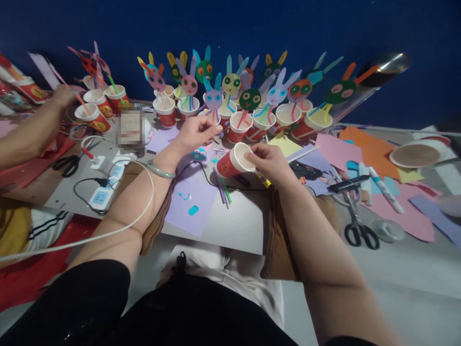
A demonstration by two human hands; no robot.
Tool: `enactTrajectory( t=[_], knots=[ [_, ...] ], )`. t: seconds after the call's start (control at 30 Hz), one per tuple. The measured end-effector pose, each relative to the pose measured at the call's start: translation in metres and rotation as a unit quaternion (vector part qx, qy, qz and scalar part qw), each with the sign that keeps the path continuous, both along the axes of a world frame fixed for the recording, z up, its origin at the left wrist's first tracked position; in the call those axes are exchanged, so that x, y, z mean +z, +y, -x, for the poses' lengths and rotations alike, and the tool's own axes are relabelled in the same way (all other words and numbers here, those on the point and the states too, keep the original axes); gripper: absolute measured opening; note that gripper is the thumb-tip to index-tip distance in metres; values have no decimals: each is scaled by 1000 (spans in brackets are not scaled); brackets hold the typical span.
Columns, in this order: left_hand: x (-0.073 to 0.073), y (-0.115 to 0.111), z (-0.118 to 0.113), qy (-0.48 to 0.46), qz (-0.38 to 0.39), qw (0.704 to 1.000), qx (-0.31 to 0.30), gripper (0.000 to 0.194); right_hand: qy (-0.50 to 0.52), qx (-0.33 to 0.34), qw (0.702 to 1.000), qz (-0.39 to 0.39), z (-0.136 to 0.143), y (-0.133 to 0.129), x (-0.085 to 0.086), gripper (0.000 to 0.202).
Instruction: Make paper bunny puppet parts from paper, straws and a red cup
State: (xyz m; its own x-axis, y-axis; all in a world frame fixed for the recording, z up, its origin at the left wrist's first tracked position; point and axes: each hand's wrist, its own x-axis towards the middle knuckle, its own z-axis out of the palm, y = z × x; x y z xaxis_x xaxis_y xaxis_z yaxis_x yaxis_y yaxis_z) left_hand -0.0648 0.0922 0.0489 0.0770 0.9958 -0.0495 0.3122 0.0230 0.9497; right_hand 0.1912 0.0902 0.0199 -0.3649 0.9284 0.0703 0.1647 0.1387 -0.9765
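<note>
My right hand (pixel 269 162) grips a red and white paper cup (pixel 230 166) by its rim, tilted with its mouth toward that hand. Above and left of this cup, my left hand (pixel 201 131) has thumb and fingers drawn together in a pinch; what they hold, if anything, I cannot make out. Just behind stand several paper cups with paper rabbit heads on coloured stems, among them one with a lilac head (pixel 213 99) and one with a dark green head (pixel 249 99). Green and purple straws (pixel 224 190) lie below the held cup, near a purple paper sheet (pixel 194 211).
On the right lie scissors (pixel 360 235), a tape roll (pixel 388 231), a marker (pixel 387 190) and coloured paper (pixel 403 211). A power strip (pixel 104 190) with cables is at left. Another person's hand (pixel 65 98) works among cups at far left. A blue wall (pixel 230 24) stands behind.
</note>
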Motion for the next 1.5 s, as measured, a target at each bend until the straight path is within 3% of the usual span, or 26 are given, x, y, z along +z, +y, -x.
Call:
enactTrajectory(
  t=[0.13,0.23,0.33,0.43,0.5,0.57,0.63,0.7,0.8,0.93,1.17,1.27,1.37,1.5],
  knots=[
    [-15,-14,-30,-141,-1,973,-183,80,-12,-3,1000,-5,2,-5,4,23],
    [-35,-23,-54,-155,-2,963,-219,103,-39,-6,999,6,1,-8,7,26],
    [-43,-31,-70,-173,-8,963,-207,93,-41,-23,998,33,-3,-6,9,36],
    [-34,-37,-70,-197,6,948,-251,67,-12,-76,996,55,-8,2,5,48],
    [-25,-40,-65,-192,60,915,-349,55,-31,-101,994,33,-10,6,1,46],
    [-19,-41,-60,-169,121,863,-461,57,-124,-94,988,-24,-10,6,-2,36],
    [-19,-42,-58,-141,169,817,-533,68,-274,-52,957,-81,-6,2,-4,25],
    [-20,-43,-58,-121,204,785,-573,76,-423,9,900,-108,1,-6,-4,19],
    [-22,-43,-58,-106,228,759,-601,74,-555,64,822,-111,13,-14,-3,24],
    [-20,-45,-57,-94,243,748,-611,68,-590,78,797,-101,20,-16,-3,29],
    [-23,-45,-57,-85,250,739,-619,71,-562,100,818,-73,20,-16,-2,15],
    [-29,-42,-54,-77,229,741,-627,75,-476,68,873,-80,17,-15,-5,12],
    [-36,-39,-52,-73,207,740,-636,82,-345,-13,933,-104,13,-12,-11,22],
    [-37,-38,-53,-72,188,743,-639,80,-138,-112,982,-67,11,-7,-18,30]
  ],
)
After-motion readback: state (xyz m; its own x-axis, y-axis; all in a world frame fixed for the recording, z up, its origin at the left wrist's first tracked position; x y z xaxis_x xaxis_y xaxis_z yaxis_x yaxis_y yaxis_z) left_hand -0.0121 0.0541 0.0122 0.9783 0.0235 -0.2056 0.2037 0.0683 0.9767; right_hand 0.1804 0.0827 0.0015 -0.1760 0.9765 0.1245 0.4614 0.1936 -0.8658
